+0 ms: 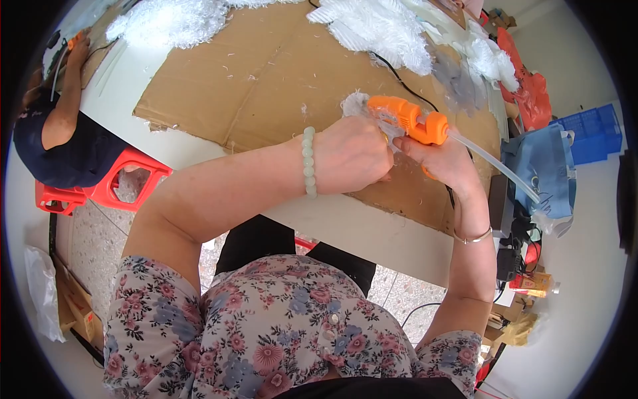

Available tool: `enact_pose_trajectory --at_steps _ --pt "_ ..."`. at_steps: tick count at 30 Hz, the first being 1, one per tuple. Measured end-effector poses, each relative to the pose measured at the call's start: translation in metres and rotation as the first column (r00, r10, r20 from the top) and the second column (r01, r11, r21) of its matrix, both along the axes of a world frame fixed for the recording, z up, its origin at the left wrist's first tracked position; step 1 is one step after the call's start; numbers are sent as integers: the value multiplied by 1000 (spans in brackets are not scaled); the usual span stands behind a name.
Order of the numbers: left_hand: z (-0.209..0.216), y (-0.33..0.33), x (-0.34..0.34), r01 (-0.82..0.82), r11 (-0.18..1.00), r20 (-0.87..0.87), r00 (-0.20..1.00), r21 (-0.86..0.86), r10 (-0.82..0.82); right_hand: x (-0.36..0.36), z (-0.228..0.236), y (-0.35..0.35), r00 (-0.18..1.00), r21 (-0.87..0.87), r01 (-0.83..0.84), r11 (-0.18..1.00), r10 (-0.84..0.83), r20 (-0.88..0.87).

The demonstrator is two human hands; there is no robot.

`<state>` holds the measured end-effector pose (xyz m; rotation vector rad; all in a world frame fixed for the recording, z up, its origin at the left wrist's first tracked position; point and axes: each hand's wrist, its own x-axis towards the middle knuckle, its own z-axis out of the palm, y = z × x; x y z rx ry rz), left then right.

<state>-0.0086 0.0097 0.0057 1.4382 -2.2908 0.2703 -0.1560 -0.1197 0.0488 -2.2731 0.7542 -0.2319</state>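
Observation:
My right hand (440, 158) is wrapped round an orange hot glue gun (399, 113), which points to the left. A long translucent glue stick (495, 164) sticks out of its back end. Close beside it, my left hand (355, 156) is closed, with the back of the hand towards me, so its fingertips are mostly hidden. A whitish, fluffy piece (355, 103) shows just beyond the left knuckles, under the gun's front. Whether the left hand grips that piece, I cannot tell. Both hands are above a brown cardboard sheet (266, 86).
White fringed bundles (375, 30) lie along the table's far side, near a black cable (399, 78). At the right edge hang a blue bag (545, 166) and a red bag (525, 80). A co-worker (60, 133) sits at the left near red stools (129, 179).

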Motion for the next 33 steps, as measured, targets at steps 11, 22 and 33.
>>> enact_pose_trajectory --at_steps 11,22,33 --pt "0 0 -1 10 1000 -27 1000 17 -9 0 7 -8 984 82 146 986 -153 93" --pt "-1 -1 -1 -11 1000 9 1000 9 11 -14 13 -4 1000 75 13 997 -11 -24" --pt "0 2 -3 2 1000 17 1000 24 -3 -14 12 -4 999 80 30 996 -26 -48"
